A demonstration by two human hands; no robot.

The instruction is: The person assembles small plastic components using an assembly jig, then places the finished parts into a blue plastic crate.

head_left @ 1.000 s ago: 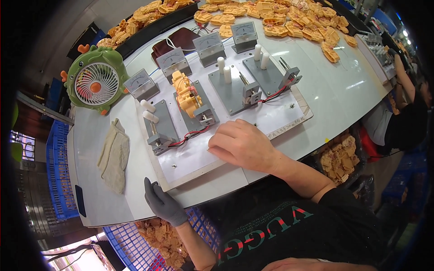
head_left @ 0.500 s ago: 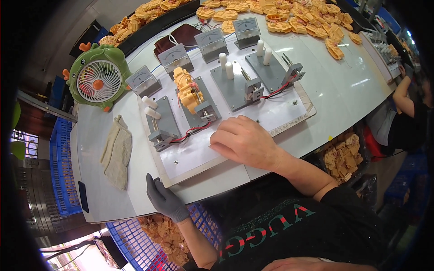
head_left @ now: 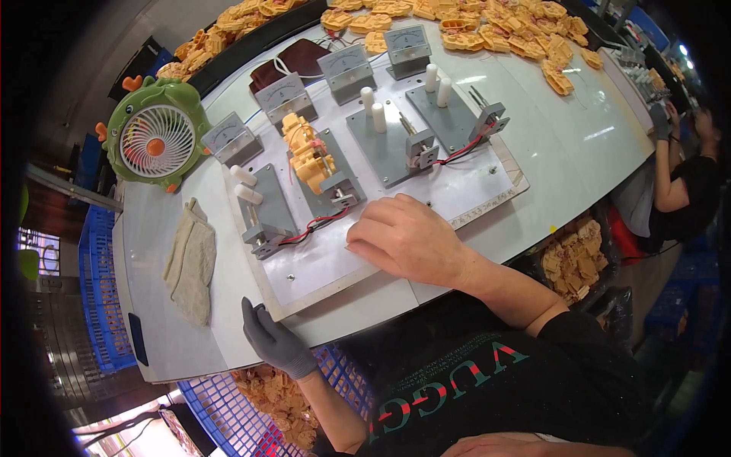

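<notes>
- The yellow plastic part (head_left: 306, 148) sits on the second grey fixture from the left, lying lengthwise along the grey plate (head_left: 344, 158) with its far end toward a meter.
- Its colour is a warm, matte orange-yellow; the outline is lumpy and stepped, with rounded blocks, recesses and a narrower middle.
- A small pinkish-red patch shows near its middle on the right, and a thin red wire (head_left: 289, 172) hangs by its left side.
- Metal rods run close along its right side, and its near end lies next to the grey bracket (head_left: 342, 187); whether they touch is too small to tell.
- Red and black wires (head_left: 318, 221) lead from that bracket toward the leftmost fixture.
- The right hand (head_left: 407, 238), bare, rests near the front edge of the white board (head_left: 327, 265), just in front of the part and apart from it. Its fingers are curled downward; I cannot tell whether they pinch anything.
- The left hand (head_left: 276, 343), in a grey glove, is at the near table edge beside the board's corner. Its fingers are loosely bent and partly hidden, so I cannot tell their grip.
- Many similar yellow parts (head_left: 525, 38) lie heaped across the table's far side.
</notes>
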